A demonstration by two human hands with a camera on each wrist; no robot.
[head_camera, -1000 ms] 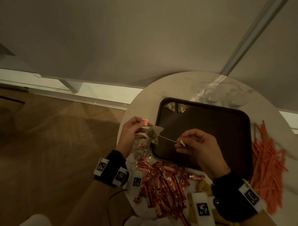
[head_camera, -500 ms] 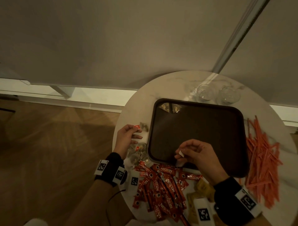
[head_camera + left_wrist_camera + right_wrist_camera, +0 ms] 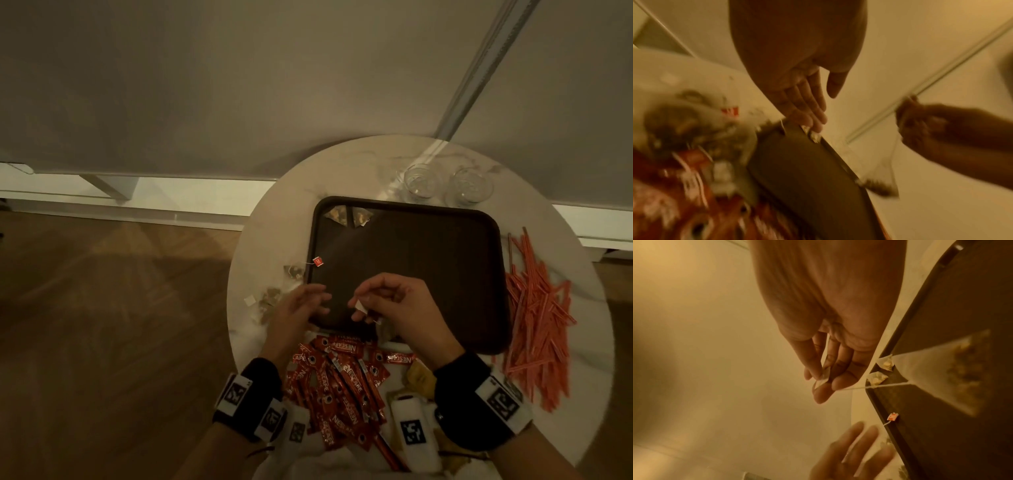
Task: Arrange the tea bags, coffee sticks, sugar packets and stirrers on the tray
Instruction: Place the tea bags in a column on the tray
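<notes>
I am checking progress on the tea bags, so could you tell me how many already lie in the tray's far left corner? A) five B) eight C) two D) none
C: two tea bags lie side by side in the far left corner of the tray, while the right hand pinches the tag of another.

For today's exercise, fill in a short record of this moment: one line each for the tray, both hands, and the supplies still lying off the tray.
tray: dark, on the round table; two tea bags in its far left corner
right hand: pinches a white tag; its tea bag hangs by the string over the tray
left hand: fingers straight, holds nothing, at the tray's near left edge
coffee sticks: heaped on the table, near side
stirrers: piled right of the tray
loose tea bags: left of the tray, one red tag on the rim
glasses: two, behind the tray
</notes>
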